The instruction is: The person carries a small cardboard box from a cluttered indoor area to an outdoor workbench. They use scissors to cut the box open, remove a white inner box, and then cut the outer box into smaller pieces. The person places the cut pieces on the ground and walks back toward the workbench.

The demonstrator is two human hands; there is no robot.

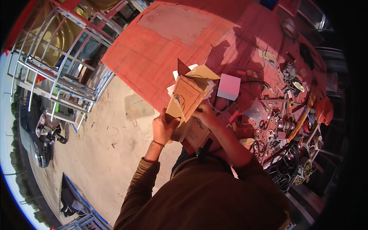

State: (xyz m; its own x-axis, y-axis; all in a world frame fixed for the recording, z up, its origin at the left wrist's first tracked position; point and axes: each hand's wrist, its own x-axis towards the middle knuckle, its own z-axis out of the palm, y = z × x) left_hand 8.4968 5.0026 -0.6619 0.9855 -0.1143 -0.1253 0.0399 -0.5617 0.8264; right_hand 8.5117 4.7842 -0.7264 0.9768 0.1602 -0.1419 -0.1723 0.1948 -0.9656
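My left hand [164,128] grips the lower left edge of a worn brown booklet [188,95], its thumb bent over the cover. At the opposite side my right hand [206,114] has its fingers closed at the booklet's lower right edge, partly hidden behind it. The booklet is tilted up and has torn, frayed edges and a dark printed picture. Behind it fan out loose white sheets and a tan folded card [205,71]. A second brown printed booklet [196,135] lies lower down, close to my body. To the right rests a pale square pad [229,87].
A large red surface [168,57] spreads ahead. Its right side is crowded with tools, scissors [263,124], metal parts and coiled black cables [283,168]. Concrete ground [103,153] lies to the left, with metal frames [61,73] and a parked car [32,138] beyond.
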